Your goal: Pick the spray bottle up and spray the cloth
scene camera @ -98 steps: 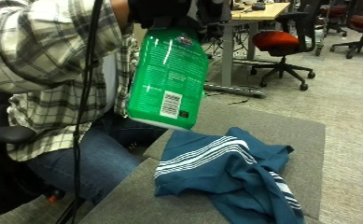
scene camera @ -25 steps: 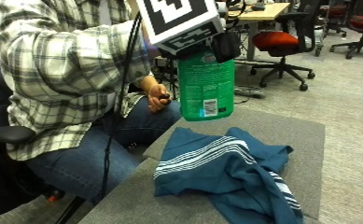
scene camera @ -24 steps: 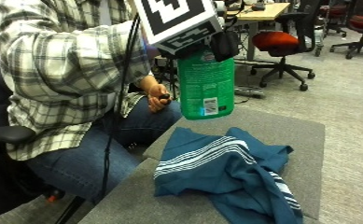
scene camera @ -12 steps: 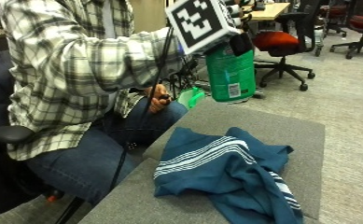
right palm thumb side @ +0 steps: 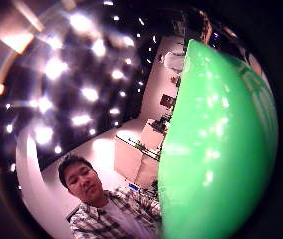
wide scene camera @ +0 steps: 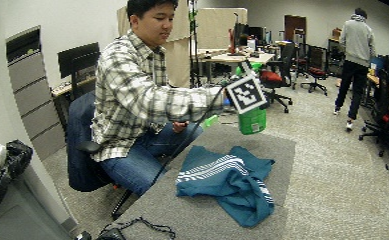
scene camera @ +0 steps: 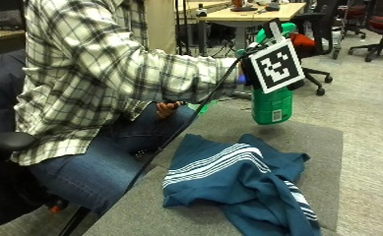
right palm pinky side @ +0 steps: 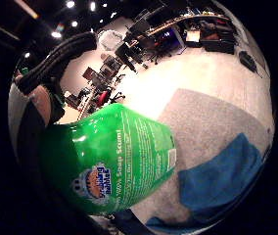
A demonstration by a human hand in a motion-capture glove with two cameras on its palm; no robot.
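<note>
Bottle (scene camera: 271,101) carried farther out since a second ago, held aloft in gloved right hand (scene camera: 248,73) above table's (scene camera: 322,147) far edge, beyond crumpled cloth (scene camera: 243,177). Not yet aimed at cloth; spraying judged still pending.

A shirt (scene camera: 106,73) with long sleeves is worn, checked in white, grey and dark lines. Blue jeans (scene camera: 106,167) are worn on the legs. A black glove is worn on the right hand (scene camera: 248,73), and a black strap (right palm pinky side: 56,61) of it is seen by the palm. The other hand (scene camera: 168,107) is left bare.
</note>
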